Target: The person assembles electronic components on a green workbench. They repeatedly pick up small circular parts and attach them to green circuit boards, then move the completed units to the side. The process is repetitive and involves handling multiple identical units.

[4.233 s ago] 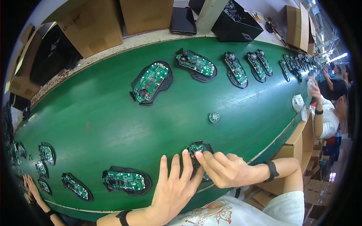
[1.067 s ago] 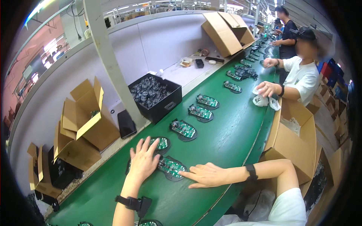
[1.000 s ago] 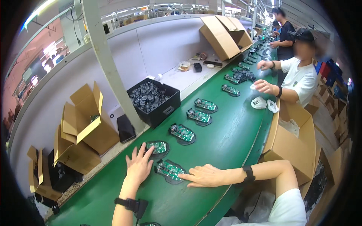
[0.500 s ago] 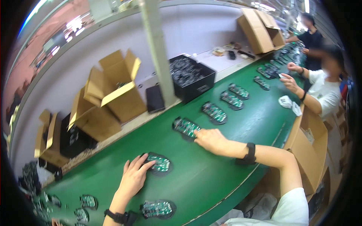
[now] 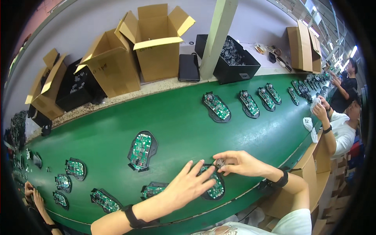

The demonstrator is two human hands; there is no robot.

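Observation:
My right hand [image 5: 243,163] is closed, pinching a small round, dark grey wheel [image 5: 220,162] between thumb and fingers. The wheel is at the upper right edge of a mouse base with a green circuit board [image 5: 215,189], near the belt's front edge. My left hand [image 5: 188,186] lies over this base with fingers spread, covering its left part; whether the fingertips press on it is hard to see. Partly behind my left forearm lies another mouse base [image 5: 150,191]. Farther up the belt is one more mouse base [image 5: 141,150], lying by itself.
The green conveyor belt [image 5: 176,121] carries several mouse bases to both sides. Along its far side stand open cardboard boxes [image 5: 156,58] and a black bin of dark parts [image 5: 239,66]. A co-worker's hands [image 5: 321,107] hold something white at right; another person's hands [image 5: 34,196] are at lower left.
The view has shifted. Both hands have left the boards they touched and come together over a base near the front edge. The wheel now shows in my right hand.

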